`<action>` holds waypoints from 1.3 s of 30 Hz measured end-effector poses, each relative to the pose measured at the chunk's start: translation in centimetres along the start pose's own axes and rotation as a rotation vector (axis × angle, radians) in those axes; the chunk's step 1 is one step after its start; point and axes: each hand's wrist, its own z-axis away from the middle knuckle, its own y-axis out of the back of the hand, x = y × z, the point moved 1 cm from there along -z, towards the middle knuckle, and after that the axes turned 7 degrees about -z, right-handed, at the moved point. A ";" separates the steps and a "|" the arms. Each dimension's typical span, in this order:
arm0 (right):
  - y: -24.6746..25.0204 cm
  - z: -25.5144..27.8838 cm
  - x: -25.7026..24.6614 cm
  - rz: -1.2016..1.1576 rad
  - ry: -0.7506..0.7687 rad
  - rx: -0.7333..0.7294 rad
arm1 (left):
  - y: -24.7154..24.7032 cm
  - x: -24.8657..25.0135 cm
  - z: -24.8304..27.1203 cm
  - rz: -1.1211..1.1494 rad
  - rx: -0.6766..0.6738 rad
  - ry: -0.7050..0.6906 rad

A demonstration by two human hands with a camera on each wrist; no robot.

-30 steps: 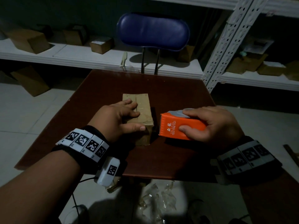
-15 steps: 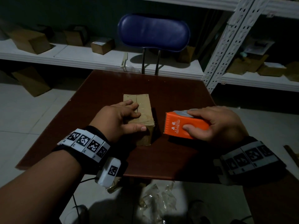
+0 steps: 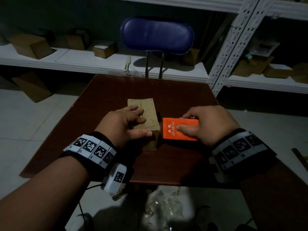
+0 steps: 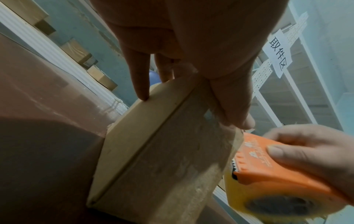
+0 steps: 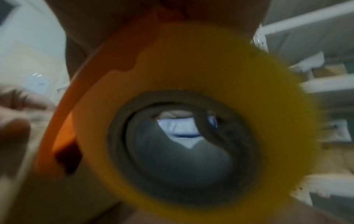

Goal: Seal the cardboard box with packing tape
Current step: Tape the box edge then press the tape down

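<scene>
A small cardboard box (image 3: 146,108) lies in the middle of the brown table (image 3: 166,164). My left hand (image 3: 145,127) presses down on it, fingers flat on the top and thumb along the near top edge. In the left wrist view the thumb (image 4: 235,106) holds down a strip of clear tape (image 4: 238,136) at the box (image 4: 162,151) corner. My right hand (image 3: 182,121) grips an orange tape dispenser (image 3: 178,130) right beside the box's right side. Its yellow roll (image 4: 239,201) shows below the toothed cutter. The right wrist view is blurred and filled by the roll (image 5: 191,91).
A blue chair (image 3: 156,35) stands behind the table. White shelves (image 3: 75,64) with several cardboard boxes run along the back, and a perforated metal rack post (image 3: 233,44) rises at the right. Crumpled clear plastic (image 3: 163,202) lies on the floor below the table's near edge.
The dispenser drifted slightly right, then came back left and now sits almost against the box's right side. My left hand has stayed on the box.
</scene>
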 end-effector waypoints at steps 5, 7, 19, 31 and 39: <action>0.4 -2.0 0.6 0.258 -0.235 -0.085 | 0.0 -0.1 0.1 0.007 0.004 0.018; 0.7 -2.4 2.4 0.267 -0.305 -0.084 | 0.0 -0.2 0.2 0.021 0.007 0.007; -3.7 -0.2 1.3 0.263 -0.180 -0.037 | -0.1 -0.7 0.1 0.034 0.013 -0.012; -3.4 4.9 -2.7 -0.782 -0.125 0.298 | 0.4 -0.3 0.8 -0.004 -0.002 -0.035; -7.0 3.4 -4.1 -1.086 -0.156 0.002 | 0.3 -0.1 1.4 -0.016 0.008 -0.071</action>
